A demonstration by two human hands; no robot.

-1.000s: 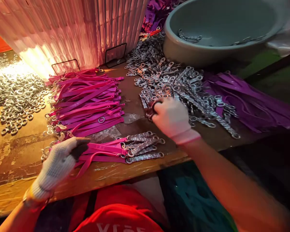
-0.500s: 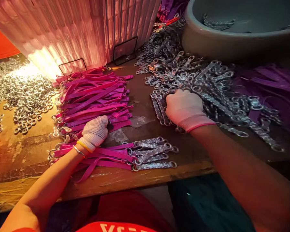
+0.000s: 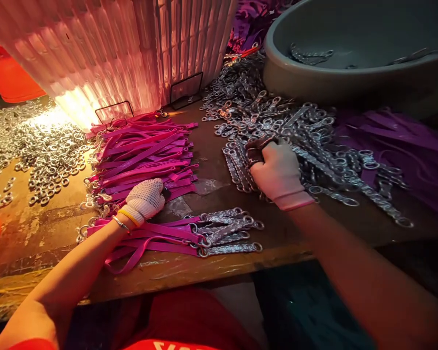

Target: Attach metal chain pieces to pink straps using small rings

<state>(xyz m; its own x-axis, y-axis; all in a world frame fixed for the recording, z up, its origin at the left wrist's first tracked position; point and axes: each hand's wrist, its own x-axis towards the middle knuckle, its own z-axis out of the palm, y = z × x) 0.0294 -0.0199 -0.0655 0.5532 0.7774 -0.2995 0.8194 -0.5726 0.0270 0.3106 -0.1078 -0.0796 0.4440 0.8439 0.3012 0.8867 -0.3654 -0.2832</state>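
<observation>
At two o'clock, right hand point(image 3: 277, 171) clutches chain links point(image 3: 257, 146) off the heap; left hand point(image 3: 144, 199) presses flat on pink straps point(image 3: 146, 155). Grip firmly, lift clean.

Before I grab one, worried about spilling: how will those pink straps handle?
Likely floppy: the pink straps bend and loop near the left hand. Probably end-heavy, since some carry metal chains. They lie overlapped, so one may drag its neighbours.

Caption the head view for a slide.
Gloved left hand rests on pink straps; right hand grips metal chains.
</observation>
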